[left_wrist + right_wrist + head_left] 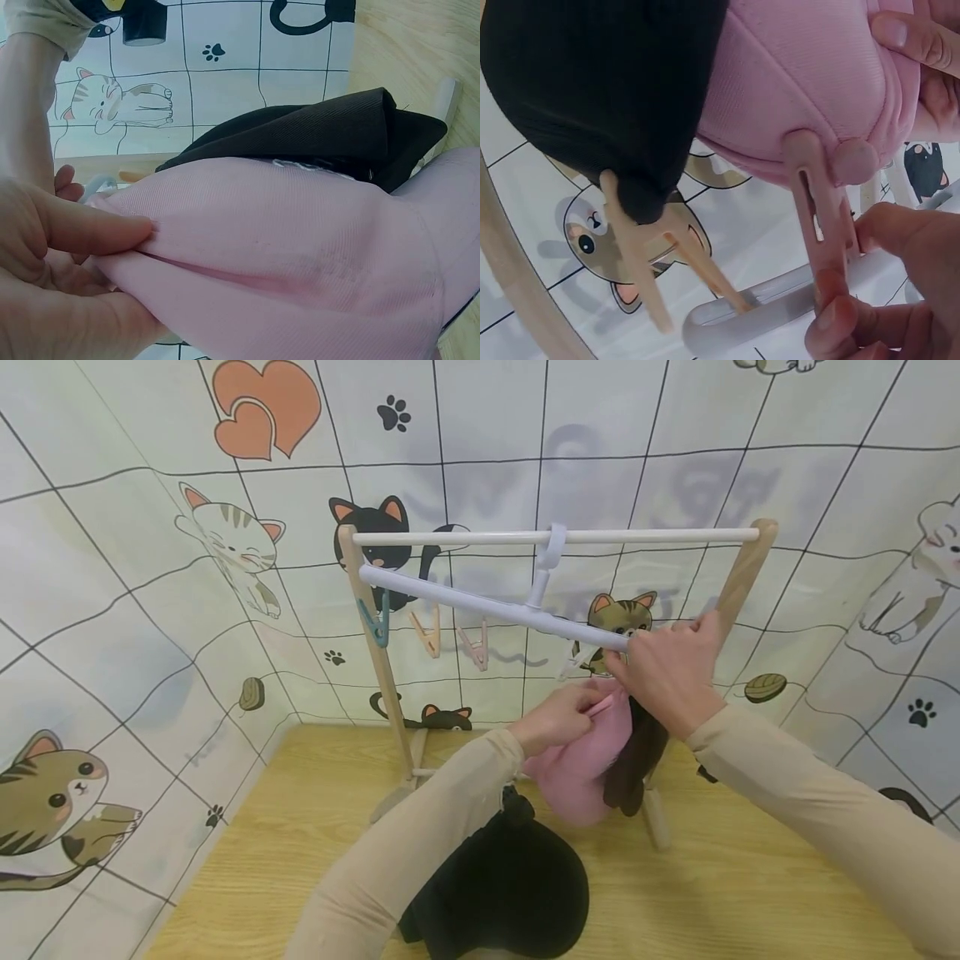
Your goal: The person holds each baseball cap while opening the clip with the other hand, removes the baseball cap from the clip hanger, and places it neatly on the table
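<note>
A pink cap (585, 760) hangs below the right end of a pale lilac hanger (465, 597). My left hand (558, 718) pinches its fabric between thumb and fingers, as the left wrist view also shows on the cap (277, 240). My right hand (671, 668) is at the hanger's end; in the right wrist view its thumb and fingers pinch a pink clothespin (817, 202). That clothespin's tip lies over the pink cap's edge beside its button. Next to it, a dark cap (592, 90) hangs from a cream clothespin (634, 251), the dark fabric (637, 760) partly behind the pink cap.
A white rod (465, 537) on a wooden stand (382, 677) bears the hanger by its hook (552, 547). Teal (378, 620), orange (427, 633) and pink (476, 646) clothespins dangle at its left. A black cap-like thing (510, 885) lies on the wooden table (247, 860).
</note>
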